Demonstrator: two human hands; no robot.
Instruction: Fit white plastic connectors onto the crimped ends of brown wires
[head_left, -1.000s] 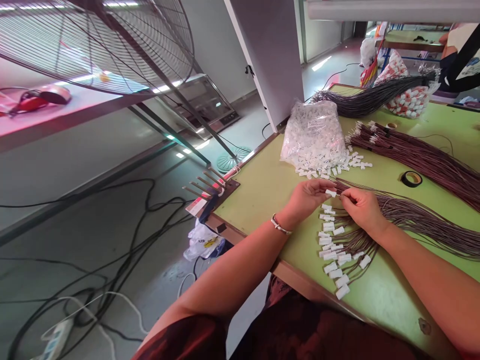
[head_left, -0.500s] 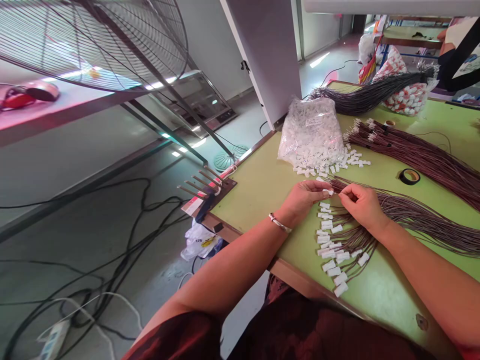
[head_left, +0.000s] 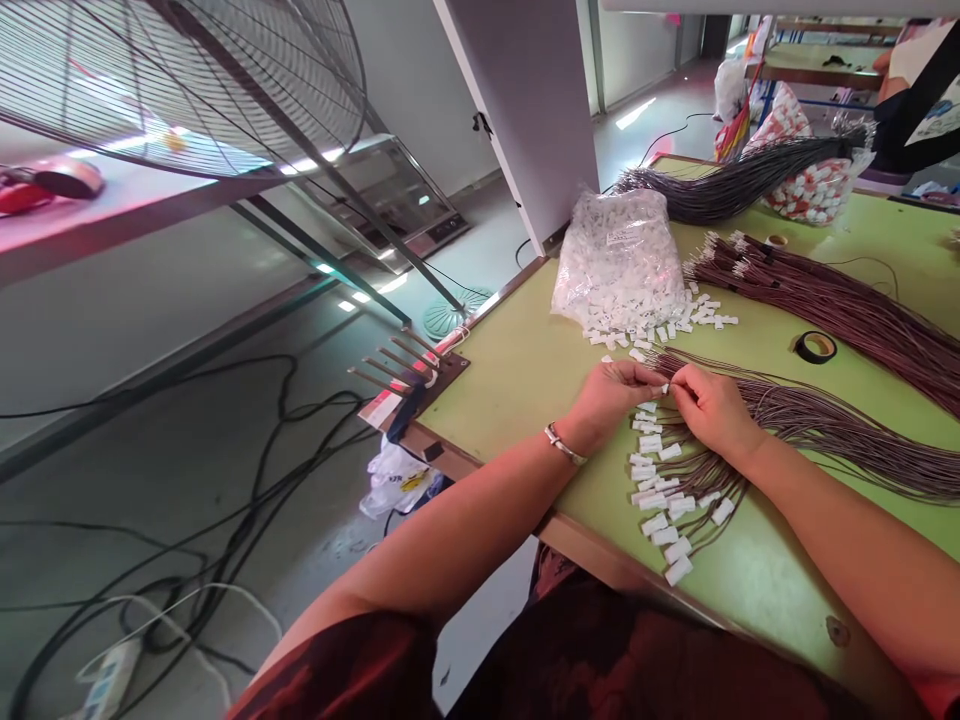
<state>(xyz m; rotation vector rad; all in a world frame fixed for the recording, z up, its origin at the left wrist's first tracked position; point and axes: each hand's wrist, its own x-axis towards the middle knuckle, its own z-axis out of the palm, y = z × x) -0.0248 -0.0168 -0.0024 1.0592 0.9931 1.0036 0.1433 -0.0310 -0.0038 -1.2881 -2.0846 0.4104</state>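
My left hand (head_left: pixel 609 400) pinches a small white plastic connector (head_left: pixel 664 388) between thumb and fingertips. Against it, the fingertips of my right hand (head_left: pixel 712 410) are closed on the end of a thin brown wire, mostly hidden by the fingers. A bundle of brown wires (head_left: pixel 847 430) runs rightward beneath my right hand. Below both hands lies an uneven column of white connectors (head_left: pixel 651 443) on wire ends. Just beyond my left hand, loose white connectors (head_left: pixel 643 338) spill from a clear plastic bag (head_left: pixel 615 240).
A roll of black tape (head_left: pixel 815 347) and dark red wire bundles (head_left: pixel 825 300) lie right on the green table (head_left: pixel 517 350). Behind are black wires (head_left: pixel 735 190) and a bag of orange-and-white parts (head_left: pixel 814 192). A pegged rack (head_left: pixel 442 385) sits at the left edge; a fan (head_left: pixel 300 90) stands beyond.
My hands have come together, and the connector now sits between both hands' fingertips. My right hand has moved slightly left. The whole view has shifted a little.
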